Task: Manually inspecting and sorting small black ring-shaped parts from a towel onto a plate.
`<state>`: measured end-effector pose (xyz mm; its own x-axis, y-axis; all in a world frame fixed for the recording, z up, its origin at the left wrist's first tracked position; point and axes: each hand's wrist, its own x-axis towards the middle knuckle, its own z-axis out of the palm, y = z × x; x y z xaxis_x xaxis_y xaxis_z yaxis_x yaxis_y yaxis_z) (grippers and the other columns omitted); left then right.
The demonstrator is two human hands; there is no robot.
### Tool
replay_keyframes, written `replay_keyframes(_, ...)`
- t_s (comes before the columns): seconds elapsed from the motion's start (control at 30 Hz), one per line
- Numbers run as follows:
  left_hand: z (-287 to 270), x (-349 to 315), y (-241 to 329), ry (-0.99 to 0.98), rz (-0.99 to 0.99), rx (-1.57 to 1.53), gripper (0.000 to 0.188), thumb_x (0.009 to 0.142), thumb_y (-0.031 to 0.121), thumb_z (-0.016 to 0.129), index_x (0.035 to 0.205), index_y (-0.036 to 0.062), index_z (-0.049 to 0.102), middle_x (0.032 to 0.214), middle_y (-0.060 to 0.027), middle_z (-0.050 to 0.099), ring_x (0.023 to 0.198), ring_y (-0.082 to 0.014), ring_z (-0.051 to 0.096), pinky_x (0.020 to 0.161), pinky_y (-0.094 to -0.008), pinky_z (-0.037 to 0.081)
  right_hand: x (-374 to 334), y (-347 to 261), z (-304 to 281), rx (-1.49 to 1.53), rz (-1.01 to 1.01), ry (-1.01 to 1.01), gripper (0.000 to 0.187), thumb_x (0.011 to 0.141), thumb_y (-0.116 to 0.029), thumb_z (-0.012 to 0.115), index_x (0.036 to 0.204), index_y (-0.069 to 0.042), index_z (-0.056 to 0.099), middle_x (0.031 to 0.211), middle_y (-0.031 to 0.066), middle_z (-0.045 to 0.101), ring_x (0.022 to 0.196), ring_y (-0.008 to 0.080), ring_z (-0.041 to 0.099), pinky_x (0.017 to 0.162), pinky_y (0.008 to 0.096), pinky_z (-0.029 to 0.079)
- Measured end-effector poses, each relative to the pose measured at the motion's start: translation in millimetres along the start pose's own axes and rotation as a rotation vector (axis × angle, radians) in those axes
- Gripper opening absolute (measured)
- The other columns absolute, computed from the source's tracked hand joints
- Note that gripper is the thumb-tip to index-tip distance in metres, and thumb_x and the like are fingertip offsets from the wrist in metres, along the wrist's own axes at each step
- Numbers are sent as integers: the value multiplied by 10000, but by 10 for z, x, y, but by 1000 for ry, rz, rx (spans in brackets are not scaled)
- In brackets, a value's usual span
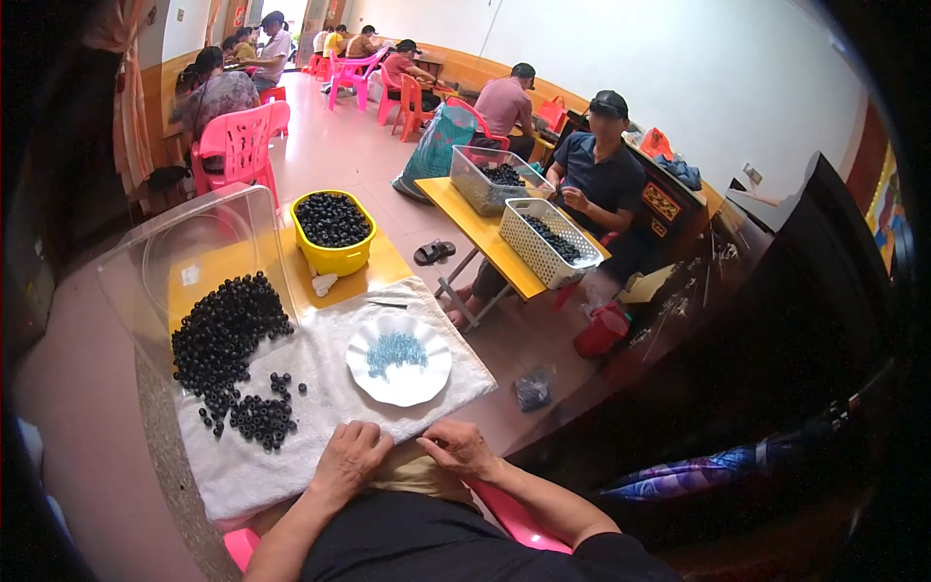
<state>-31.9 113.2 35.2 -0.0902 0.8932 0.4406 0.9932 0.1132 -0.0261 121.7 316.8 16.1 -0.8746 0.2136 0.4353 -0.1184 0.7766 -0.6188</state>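
My left hand rests at the near edge of the white towel, back up, its fingers curled. To its right is my right hand, just off the towel's edge, fingers bent in and thumb side toward the left hand. Whatever either hand may hold is hidden. Ahead of both stands a white scalloped plate with small clear blue pieces on it. On the towel's left lies a heap of black ring-shaped pieces; a smaller cluster sits nearer my left hand. Dark tweezers lie beyond the plate.
A clear plastic bin lies tipped behind the heap. Beside it, a yellow basket holds more black pieces. To the right, a person sits at a folding table with two bins. An umbrella lies lower right.
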Motion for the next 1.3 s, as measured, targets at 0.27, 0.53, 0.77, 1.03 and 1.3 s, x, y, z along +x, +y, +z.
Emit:
replay_keyframes(0.27,14,-3,8,12,6,8,153,827,159,590,975,119,587,921,-45,550,894,-213,568,771,-350,451,0,-36,-5,22,8,26,104,876,-114,759,858,-24,710,754,143,671,650,285,658,587,366,501)
replay_keyframes(0.53,4,16,9,9,-3,14,142,840,168,590,976,127,596,914,-36,554,889,-206,564,769,-351,453,5,-50,-30,32,38,-1,118,881,-133,755,866,-26,707,767,149,674,662,292,664,595,374,507)
replay_keyframes(0.77,15,-2,8,-9,-10,2,144,847,171,582,982,126,599,920,-38,554,900,-210,562,781,-356,450,10,-86,-46,32,67,-21,128,885,-147,752,857,-32,703,798,155,682,694,320,680,623,400,530)
replay_keyframes(1.03,8,-5,9,-20,-14,-19,165,844,163,580,1002,122,602,936,-45,557,917,-220,561,791,-357,452,-10,-4,-6,14,17,-16,123,885,-144,753,857,-40,693,783,147,665,693,321,672,624,407,527)
replay_keyframes(1.3,23,-1,3,-16,-13,-25,157,843,164,581,993,121,603,925,-48,555,904,-221,562,783,-360,452,1,10,4,5,-17,11,101,864,-95,760,849,-16,700,766,148,673,659,298,666,591,372,511)
